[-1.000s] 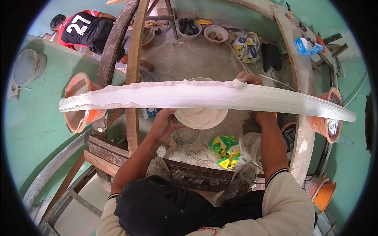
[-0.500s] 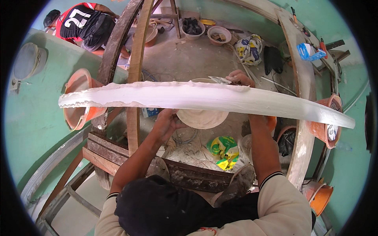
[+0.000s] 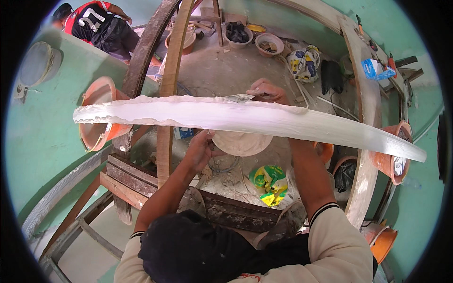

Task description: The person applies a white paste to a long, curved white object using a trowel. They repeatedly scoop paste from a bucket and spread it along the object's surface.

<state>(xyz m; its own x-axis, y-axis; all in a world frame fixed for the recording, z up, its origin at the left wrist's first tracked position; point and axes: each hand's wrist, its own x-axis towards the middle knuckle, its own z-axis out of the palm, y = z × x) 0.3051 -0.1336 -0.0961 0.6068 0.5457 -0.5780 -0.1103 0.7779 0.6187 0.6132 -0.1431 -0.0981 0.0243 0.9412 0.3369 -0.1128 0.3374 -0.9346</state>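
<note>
Head view: long white plaster moulding [image 3: 245,118] lying crosswise on curved wooden frames [image 3: 170,70], passing between the two hands. Right hand [image 3: 266,92] on its far side, fingers [image 3: 258,88] pinched narrow on a small flat blade [image 3: 238,98], the blade tip resting on the moulding's rough upper edge just left of the fingertips. Left hand [image 3: 200,151] on the near side, partly under the moulding, fingers curled against the rim of a shallow bowl of pale plaster [image 3: 241,142] and holding it up just right of the fingertips, directly below the blade.

Judged as mid-step: filling and smoothing the ragged top edge, with more rough edge showing further left of the blade.

Next move likely calling for a light, flat drag of the blade along the edge, bowl kept level and close beneath for reloading and for catching drips; too steep an angle could gouge the soft surface.

Orange bucket [image 3: 96,113] well left of both hands; another person [image 3: 94,23] far beyond, apart from the work.
</note>
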